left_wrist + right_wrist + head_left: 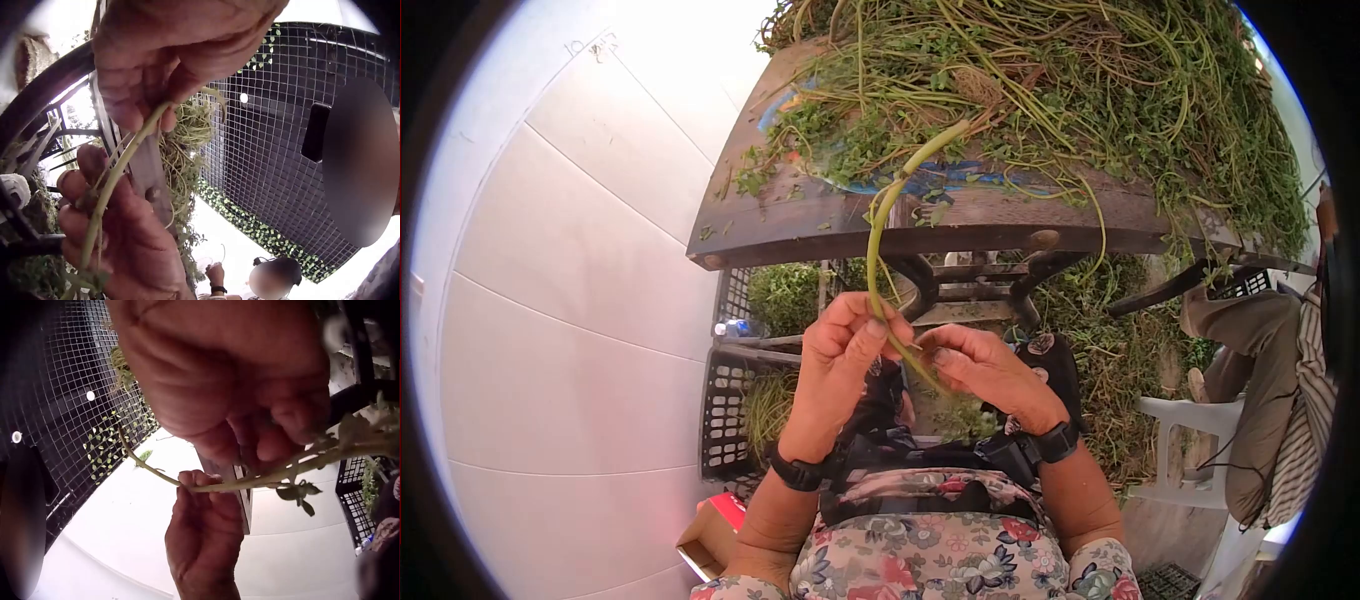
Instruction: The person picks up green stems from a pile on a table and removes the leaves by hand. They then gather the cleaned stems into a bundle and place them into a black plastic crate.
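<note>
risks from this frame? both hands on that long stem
1. The green stem is long and curved, gripped only at its lower end by the left hand and right hand; the free upper part could snap or whip if bent.
2. Its tip reaches the heap of greens on the table; it may snag loose strands.
3. The right hand's grip is a fingertip pinch; it could slip.

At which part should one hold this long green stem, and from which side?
Probably grip the green stem at its lower end, where the left hand and right hand pinch it now, one from each side. Its upper length curves free over the table.
</note>
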Tool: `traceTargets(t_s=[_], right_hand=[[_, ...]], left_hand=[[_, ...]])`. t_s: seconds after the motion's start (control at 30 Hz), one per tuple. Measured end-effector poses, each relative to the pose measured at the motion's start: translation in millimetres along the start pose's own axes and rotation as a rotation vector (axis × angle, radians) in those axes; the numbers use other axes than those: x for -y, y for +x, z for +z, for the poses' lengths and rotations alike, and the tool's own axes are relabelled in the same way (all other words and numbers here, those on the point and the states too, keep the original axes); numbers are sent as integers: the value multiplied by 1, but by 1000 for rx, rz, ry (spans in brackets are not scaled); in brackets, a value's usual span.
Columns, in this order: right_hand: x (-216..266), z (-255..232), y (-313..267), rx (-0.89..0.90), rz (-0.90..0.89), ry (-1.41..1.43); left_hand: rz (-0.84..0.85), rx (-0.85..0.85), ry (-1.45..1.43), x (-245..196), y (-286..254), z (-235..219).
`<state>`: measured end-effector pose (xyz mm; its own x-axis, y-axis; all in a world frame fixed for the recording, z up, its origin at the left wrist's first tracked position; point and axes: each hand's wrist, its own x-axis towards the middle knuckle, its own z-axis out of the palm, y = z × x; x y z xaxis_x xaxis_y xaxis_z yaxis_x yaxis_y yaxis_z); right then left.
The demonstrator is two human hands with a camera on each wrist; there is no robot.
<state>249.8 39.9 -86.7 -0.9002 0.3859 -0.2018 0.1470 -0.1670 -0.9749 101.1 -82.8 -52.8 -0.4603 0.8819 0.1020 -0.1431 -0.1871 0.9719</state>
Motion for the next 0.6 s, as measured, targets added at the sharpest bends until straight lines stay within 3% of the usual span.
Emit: traceTargets(t_s=[0.07, 0.17, 0.47, 0.6], right_hand=[[1, 0, -1, 23, -117, -55], [-4, -5, 2, 137, -99, -142], [-6, 0, 6, -19, -125, -157], [-7, -2, 9, -89, 22, 78]], left_hand=[[-2, 5, 4, 0, 0, 1], [-4, 7, 10, 0, 0, 1], [4, -34, -9, -3, -1, 4], [35, -42, 4, 1, 0, 7]])
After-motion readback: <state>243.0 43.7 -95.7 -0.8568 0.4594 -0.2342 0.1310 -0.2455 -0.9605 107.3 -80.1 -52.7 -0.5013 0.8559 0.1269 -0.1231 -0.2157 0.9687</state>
